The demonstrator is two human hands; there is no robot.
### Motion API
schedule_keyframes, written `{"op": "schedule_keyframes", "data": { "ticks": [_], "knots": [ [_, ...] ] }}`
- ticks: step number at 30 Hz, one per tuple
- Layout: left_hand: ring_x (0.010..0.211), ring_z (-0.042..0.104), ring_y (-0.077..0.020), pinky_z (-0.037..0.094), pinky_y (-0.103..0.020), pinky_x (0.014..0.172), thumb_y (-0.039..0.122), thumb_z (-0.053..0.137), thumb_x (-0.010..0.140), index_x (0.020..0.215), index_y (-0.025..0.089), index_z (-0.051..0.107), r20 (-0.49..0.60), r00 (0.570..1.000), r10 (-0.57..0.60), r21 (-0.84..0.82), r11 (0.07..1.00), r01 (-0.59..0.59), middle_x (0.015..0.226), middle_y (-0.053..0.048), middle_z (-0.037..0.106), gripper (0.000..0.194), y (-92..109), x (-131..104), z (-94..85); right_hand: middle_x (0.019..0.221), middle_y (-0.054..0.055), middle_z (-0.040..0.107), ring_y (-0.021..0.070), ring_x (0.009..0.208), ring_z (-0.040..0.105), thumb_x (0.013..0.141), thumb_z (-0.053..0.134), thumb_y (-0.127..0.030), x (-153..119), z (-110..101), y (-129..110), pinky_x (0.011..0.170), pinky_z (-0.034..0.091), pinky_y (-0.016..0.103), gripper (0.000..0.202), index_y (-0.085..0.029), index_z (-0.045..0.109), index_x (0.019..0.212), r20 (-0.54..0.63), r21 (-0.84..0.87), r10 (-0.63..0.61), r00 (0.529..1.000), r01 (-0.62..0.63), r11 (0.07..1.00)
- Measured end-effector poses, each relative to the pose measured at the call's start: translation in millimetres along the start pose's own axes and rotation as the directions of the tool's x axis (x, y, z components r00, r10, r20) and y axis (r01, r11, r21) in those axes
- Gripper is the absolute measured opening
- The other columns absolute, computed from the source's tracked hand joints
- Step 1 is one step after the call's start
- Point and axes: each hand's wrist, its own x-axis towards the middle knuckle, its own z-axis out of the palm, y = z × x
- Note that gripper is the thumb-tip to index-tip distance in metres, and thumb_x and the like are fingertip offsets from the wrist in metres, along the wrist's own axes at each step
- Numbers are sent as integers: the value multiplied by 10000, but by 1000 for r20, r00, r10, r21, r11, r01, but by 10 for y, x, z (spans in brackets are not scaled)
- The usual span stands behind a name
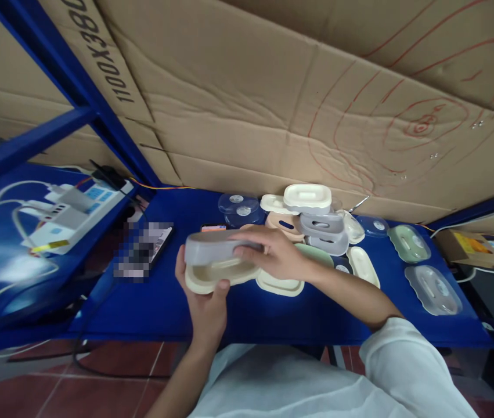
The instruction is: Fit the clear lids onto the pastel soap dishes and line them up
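My left hand [206, 310] grips a cream plastic dish [201, 284] from below and the side, with the thumb on its near rim. Just above that dish is a smoky grey translucent plastic cover [207, 252], tilted over it, and my right hand [277, 252] has its fingers closed on the cover's right end. Whether cover and dish touch at the back is hidden. Beneath my right hand lies another cream dish [279, 285]. Behind it rises a pile with a cream dish [307, 197] on top, a peach piece [284, 225] and grey pieces [323, 225].
Clear covers [238, 206] lie at the back. To the right are a green dish [408, 244] and a clear cover [433, 290]. A phone [159, 244] lies left, near a white power strip [76, 217] with cables. Cardboard [238, 104] walls the back of the blue table [142, 313].
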Motion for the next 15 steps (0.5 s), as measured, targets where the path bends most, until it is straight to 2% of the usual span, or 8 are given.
{"op": "schedule_keyframes", "data": {
  "ticks": [3,7,11,15],
  "knots": [
    [1421,578,-305,462,-464,1211,544,855,846,1643,344,292,-37,998,-42,-18,999,41,1544,-118,558,995,-21,-56,-12,1380,42,738,232,1269,673,1112,520,-330,178,-21,303,1124,486,399,315,-242,698,1356,-114,-220,35,993,-60,974],
    [1378,618,-293,479,-453,1197,534,866,834,1602,334,343,-18,996,-87,-51,995,86,1503,-113,592,951,-12,-157,-6,1317,157,751,319,1261,644,1091,483,-227,423,-18,785,1129,385,492,340,-122,729,1302,-57,-519,159,986,-166,839],
    [1375,628,-293,515,-439,1164,472,898,809,1578,326,349,57,995,-78,-55,995,82,1506,-123,599,956,47,-241,-10,1284,196,747,352,1246,620,1066,510,-245,463,30,1041,1138,340,519,348,-83,728,1283,3,-588,234,972,-187,787],
    [1381,624,-300,537,-440,1138,457,895,812,1559,318,356,90,991,-100,-47,993,104,1506,-130,602,933,63,-254,9,1399,183,692,351,1317,569,1052,524,-242,400,48,1072,1191,307,524,412,-105,651,1419,-38,-562,194,980,-181,807]
  ]
}}
